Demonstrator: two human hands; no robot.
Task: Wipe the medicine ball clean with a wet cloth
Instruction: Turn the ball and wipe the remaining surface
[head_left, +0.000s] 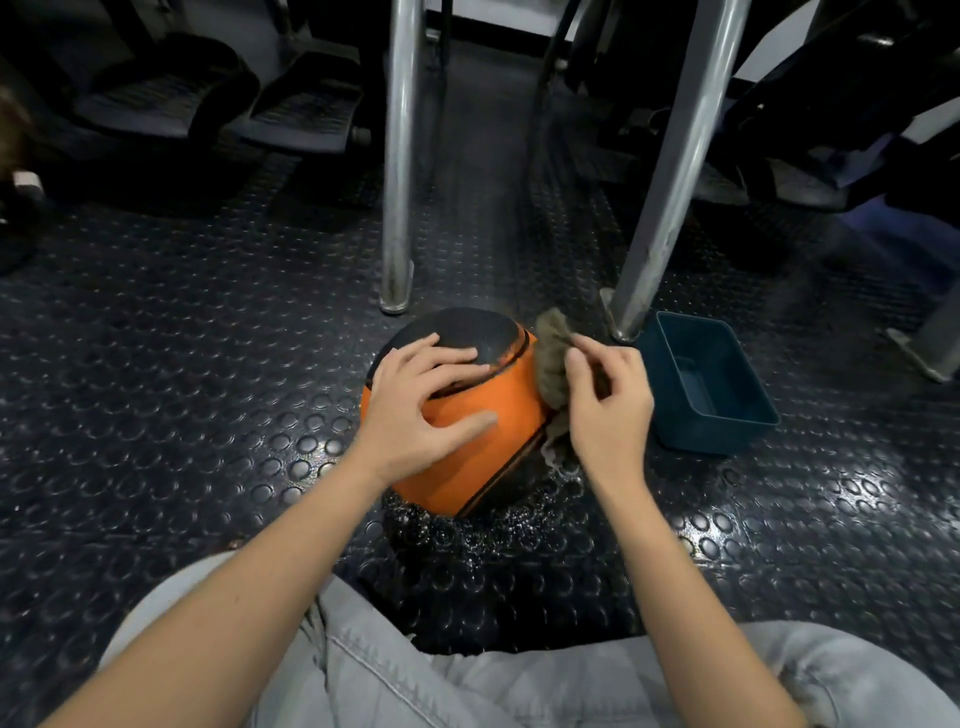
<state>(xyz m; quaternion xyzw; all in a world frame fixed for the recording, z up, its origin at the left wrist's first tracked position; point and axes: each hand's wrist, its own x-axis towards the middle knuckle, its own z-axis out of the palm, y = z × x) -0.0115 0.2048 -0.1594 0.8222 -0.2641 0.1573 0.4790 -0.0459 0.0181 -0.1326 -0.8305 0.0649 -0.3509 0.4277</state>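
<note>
The ball (467, 441) rests on the studded floor (208, 364), just in front of two metal legs (400, 156). The left hand (415, 410) lies on its top, fingers spread and straight, covering part of the black panel. The right hand (608, 410) pinches the cloth (550, 358) against the ball's right side and hides much of it. A tub (696, 434) stands just right of the ball; its contents are hard to make out.

2 steel legs (400, 182) behind and a tub (696, 431) right hem the ball (483, 415).
</note>
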